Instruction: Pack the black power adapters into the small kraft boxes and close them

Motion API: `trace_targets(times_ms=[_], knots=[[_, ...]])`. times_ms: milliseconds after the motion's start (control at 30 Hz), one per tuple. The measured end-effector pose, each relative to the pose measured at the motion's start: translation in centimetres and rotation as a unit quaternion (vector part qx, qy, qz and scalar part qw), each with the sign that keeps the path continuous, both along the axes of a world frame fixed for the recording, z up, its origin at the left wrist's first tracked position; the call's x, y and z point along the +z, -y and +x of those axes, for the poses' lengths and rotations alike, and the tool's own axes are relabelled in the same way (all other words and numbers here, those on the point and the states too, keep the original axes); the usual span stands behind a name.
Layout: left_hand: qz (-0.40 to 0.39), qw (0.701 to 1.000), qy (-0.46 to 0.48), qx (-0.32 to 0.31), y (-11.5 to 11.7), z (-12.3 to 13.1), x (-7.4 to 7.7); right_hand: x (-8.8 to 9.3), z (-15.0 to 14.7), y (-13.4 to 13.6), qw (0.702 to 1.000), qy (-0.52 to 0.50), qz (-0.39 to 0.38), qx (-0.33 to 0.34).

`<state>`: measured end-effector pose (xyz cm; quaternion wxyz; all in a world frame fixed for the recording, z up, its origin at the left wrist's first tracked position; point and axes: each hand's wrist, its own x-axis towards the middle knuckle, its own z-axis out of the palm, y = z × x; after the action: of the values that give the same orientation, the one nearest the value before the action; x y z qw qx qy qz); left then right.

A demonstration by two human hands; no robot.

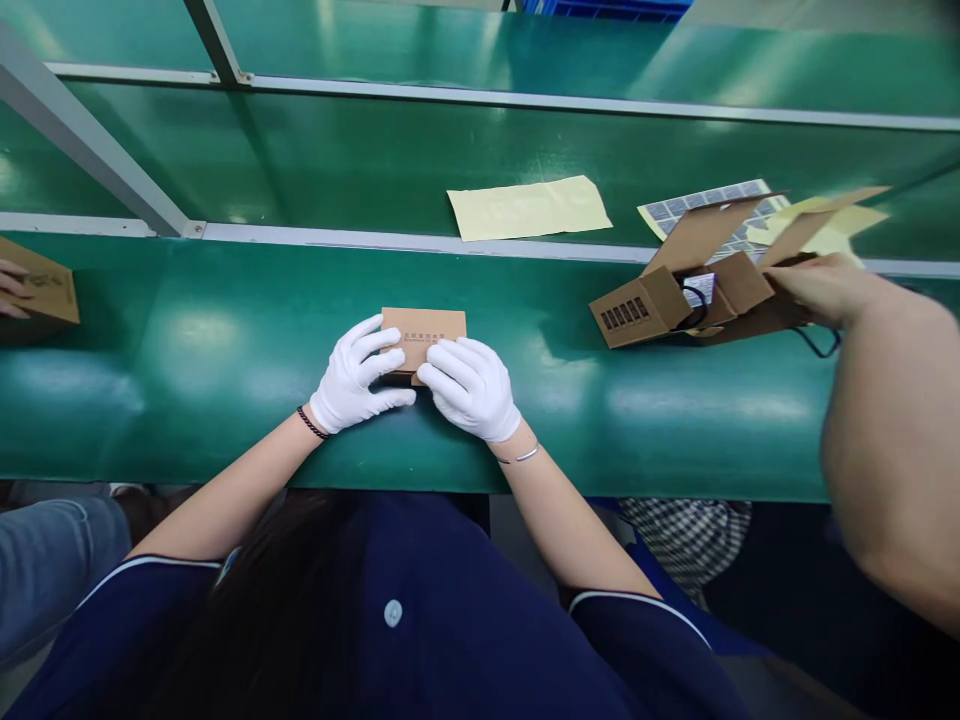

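Note:
A small brown cardboard box (403, 322) with dark printing on its top lies on the green bench before me. My left hand (358, 375), in a white glove, grips its left side, fingers on the top and thumb near the front edge. On the right front corner is my right hand (472, 388), also white-gloved, its fingers bent together over the flap edge. The near side of the box looks dark, and its right front part is hidden by my right hand.
At right a co-worker's hand (840, 285) holds an open carton (667, 300) with a black cable. A pale yellow sheet (531, 208) and a label sheet (664, 212) lie beyond the metal rail (337, 238). At far left, another person's fingers touch a box (52, 288).

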<state>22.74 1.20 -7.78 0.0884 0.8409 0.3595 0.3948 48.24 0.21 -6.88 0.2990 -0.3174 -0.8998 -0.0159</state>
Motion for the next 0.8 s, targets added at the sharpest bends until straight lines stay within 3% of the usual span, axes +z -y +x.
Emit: trace_targets(times_ms=[333, 467, 600, 733, 800], knots=[[-0.07, 0.996, -0.01, 0.053, 0.3, 0.8, -0.4, 0.1, -0.8, 0.6, 0.994, 0.031, -0.079, -0.065], [-0.058, 0.998, 0.018, 0.036, 0.2, 0.9, -0.7, 0.0, -0.8, 0.7, 0.994, 0.032, -0.085, -0.064], [-0.038, 0.998, 0.051, 0.022, 0.1, 0.7, -1.0, -0.7, -1.8, 0.6, 0.992, -0.039, -0.063, -0.103], [-0.005, 0.998, -0.001, 0.059, 0.5, 1.3, 0.8, -1.0, -4.2, 1.0, 0.951, -0.16, -0.096, -0.248], [0.008, 0.996, -0.037, 0.081, 0.9, 2.3, 2.6, -0.4, -5.0, 1.2, 0.94, -0.189, -0.145, -0.245]])
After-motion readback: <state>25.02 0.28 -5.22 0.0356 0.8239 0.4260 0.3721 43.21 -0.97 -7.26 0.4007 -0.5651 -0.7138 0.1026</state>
